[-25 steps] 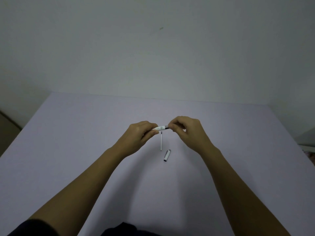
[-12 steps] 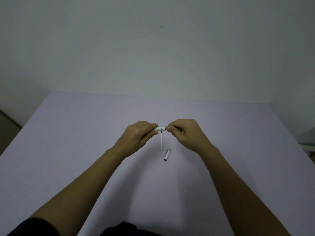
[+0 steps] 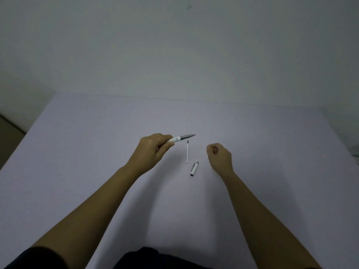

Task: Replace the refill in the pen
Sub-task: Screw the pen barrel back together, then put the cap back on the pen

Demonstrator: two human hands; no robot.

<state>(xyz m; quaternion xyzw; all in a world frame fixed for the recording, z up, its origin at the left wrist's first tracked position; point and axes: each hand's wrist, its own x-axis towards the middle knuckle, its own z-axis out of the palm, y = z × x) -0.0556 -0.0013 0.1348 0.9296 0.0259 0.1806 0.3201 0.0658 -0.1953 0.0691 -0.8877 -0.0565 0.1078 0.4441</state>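
Note:
My left hand grips a white pen by its barrel, its silver tip section pointing right and a little away from me. A thin white refill with a dark tip lies on the table just below the pen's tip. The pen's silver and white cap lies nearer to me, to the right of the refill's near end. My right hand hovers to the right of these, fingers curled into a loose fist with nothing visible in it, apart from the pen.
Everything lies on a pale lilac table that meets a plain white wall at the back. The table's left edge drops to a floor strip. Dark clothing shows at the bottom.
My right hand has let go of the pen's front end and moved off to the right. The pen's silver tip section now shows in full in my left hand.

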